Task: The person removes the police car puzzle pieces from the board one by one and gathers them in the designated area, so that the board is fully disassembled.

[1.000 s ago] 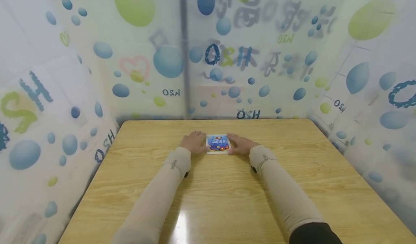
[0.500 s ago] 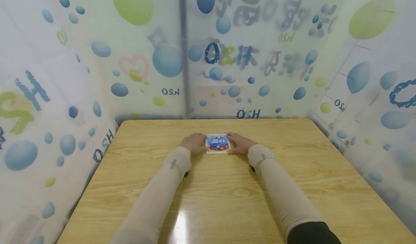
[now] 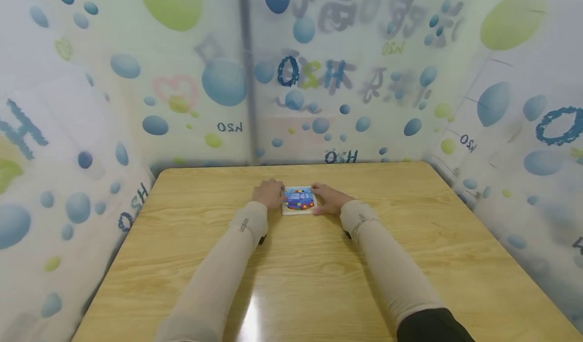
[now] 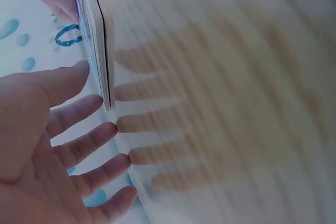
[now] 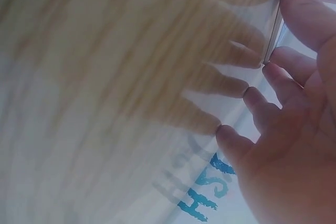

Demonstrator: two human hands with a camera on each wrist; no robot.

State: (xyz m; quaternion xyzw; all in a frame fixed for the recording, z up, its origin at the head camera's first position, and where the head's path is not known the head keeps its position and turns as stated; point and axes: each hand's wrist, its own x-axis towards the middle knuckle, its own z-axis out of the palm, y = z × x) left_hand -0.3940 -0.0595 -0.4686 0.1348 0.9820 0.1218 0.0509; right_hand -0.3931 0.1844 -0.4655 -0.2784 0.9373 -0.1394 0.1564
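A square picture board [image 3: 299, 200] with a white border and a cartoon blue car lies flat on the table [image 3: 296, 266] towards its far edge. My left hand [image 3: 268, 194] is at the board's left side; in the left wrist view, that hand's thumb and index finger touch or nearly touch the layered board edge [image 4: 97, 40], the other fingers straight and spread, tips on the table. On the opposite side, my right hand [image 3: 331, 199] has its thumb by the near right corner and its index finger by the far one. The right wrist view shows its relaxed, spread fingers [image 5: 281, 85] reaching the tabletop.
Behind the table and along both sides hang pale curtains [image 3: 200, 150] printed with bubbles and mirrored lettering. The far table edge lies a short way beyond the board. Light-coloured sleeves cover both forearms.
The head view has shifted slightly. My left hand has edged to the right, its thumb moving from the near left corner up along the board's left edge. The board has shifted very slightly right.
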